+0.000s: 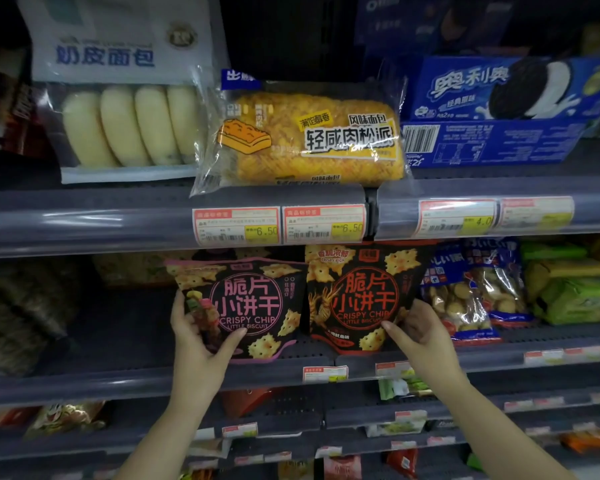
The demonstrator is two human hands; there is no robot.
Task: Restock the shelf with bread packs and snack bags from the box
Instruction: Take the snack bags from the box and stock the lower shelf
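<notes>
Two black crispy-chip snack bags stand side by side on the middle shelf [125, 379]. My left hand [196, 344] grips the pink-print bag [246, 306] at its lower left corner, thumb across the front. My right hand [420, 334] pinches the red-print bag [361, 296] at its lower right corner. On the shelf above lie a yellow meat-floss bread pack [312, 136] and a pack of pale milk buns [129, 123]. The box is out of view.
A blue cookie box [492, 109] sits right of the bread. Clear bags of small biscuits [471, 292] and green packs [575, 289] fill the middle shelf's right side. Dark packs [18, 306] lie at its left. Price tags line the shelf rails; lower shelves hold more snacks.
</notes>
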